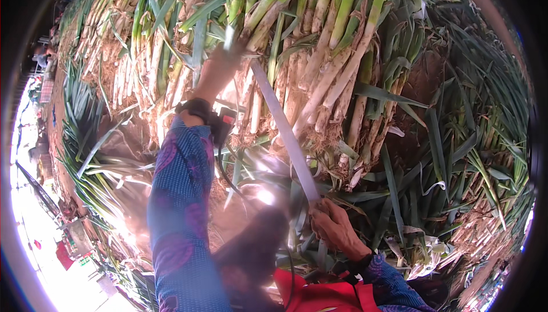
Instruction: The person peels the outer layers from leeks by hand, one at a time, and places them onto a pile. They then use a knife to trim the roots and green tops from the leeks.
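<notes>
My right hand [338, 229] is closed round the lower end of a long, flat, pale strip [285, 126]. The strip runs straight up and leftward across the leeks [319, 78], and its far end lies close beside my left hand [221, 68]. That hand reaches in among the upper stems, smeared by motion, so its fingers do not show clearly. These leeks have long white stems, green tops pointing away from me and rooty ends toward me. A black band with a small device [221, 124] sits on my left wrist.
More leeks lie in a heap [485, 158] along the right and in another pile [85, 118] at the left. Loose green leaves [394, 198] cover the ground near my right hand. Bare brown soil [234, 215] shows between my arms. A thin dark cable [225, 169] hangs by my left wrist.
</notes>
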Tool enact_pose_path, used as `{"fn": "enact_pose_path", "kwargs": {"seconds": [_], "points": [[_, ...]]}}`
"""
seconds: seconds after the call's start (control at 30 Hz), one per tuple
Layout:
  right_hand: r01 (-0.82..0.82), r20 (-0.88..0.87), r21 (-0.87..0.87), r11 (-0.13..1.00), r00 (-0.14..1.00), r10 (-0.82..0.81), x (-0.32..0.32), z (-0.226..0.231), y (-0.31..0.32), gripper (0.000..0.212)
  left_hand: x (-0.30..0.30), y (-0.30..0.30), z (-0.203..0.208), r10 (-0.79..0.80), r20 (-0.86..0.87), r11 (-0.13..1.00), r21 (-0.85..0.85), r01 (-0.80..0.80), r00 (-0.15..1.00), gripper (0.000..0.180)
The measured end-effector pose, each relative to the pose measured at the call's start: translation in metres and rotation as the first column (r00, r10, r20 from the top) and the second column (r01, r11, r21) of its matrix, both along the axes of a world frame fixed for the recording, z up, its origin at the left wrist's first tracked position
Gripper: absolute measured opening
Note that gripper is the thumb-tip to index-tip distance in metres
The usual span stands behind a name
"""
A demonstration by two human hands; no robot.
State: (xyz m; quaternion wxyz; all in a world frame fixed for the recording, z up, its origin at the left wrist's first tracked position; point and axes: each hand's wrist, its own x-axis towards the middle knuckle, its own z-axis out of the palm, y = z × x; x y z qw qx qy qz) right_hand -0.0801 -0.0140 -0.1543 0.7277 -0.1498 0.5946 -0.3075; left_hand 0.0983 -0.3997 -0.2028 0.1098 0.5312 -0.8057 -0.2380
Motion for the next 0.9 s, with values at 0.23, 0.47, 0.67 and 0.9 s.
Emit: {"fn": "enact_pose_path", "kwargs": {"seconds": [0.23,0.47,0.67,0.9], "points": [[0.02,-0.212,-0.159,0.987,0.976,-0.054,0.015,-0.008,-0.007,0.027,-0.008,0.009,0.014,-0.038,-0.158,0.986,0.152,0.063,0.987,0.038],[0.116,-0.192,-0.175,0.978,0.97,-0.15,0.005,-0.011,-0.022,0.024,-0.038,0.029,0.047,0.034,0.216,0.996,0.076,-0.052,0.976,0.046],[0.041,0.238,0.008,0.999,0.97,-0.042,-0.023,0.029,-0.04,0.018,-0.05,0.033,0.055,-0.18,0.364,0.974,-0.067,0.218,0.914,0.05],[0.597,-0.064,-0.231,0.769,0.779,-0.624,-0.096,0.115,0.017,0.016,-0.009,0.02,0.034,-0.112,0.297,0.967,-0.187,0.173,0.948,0.046]]}}
